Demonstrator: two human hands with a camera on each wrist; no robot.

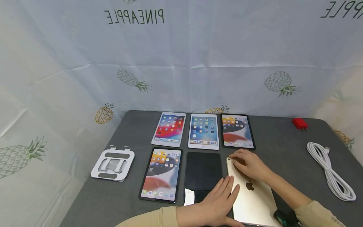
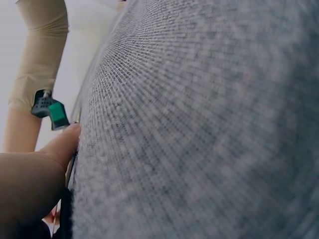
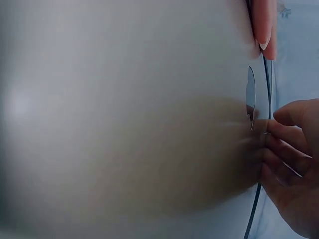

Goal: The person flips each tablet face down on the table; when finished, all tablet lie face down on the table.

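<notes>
A gold tablet [image 1: 256,201] lies face down on the dark table with its apple logo showing. My left hand [image 1: 216,201] rests with fairly straight fingers along its left side, the thumb near the bottom edge. In the left wrist view that thumb [image 2: 64,144] touches the edge. At the tablet's top edge, my right hand [image 1: 249,164] touches it with slightly bent fingers; the right wrist view shows the thumb [image 3: 294,113] apart from the gold back [image 3: 124,99]. A black tablet [image 1: 203,170] with a white patch lies left of it, partly hidden by my left hand.
Lit tablets include a black-framed one [image 1: 161,175] at front left and, behind, two white ones [image 1: 170,129] [image 1: 203,130] and a black one [image 1: 238,130]. A white stand [image 1: 113,164] is far left; a red charger [image 1: 299,123] and coiled white cable [image 1: 330,173] lie right.
</notes>
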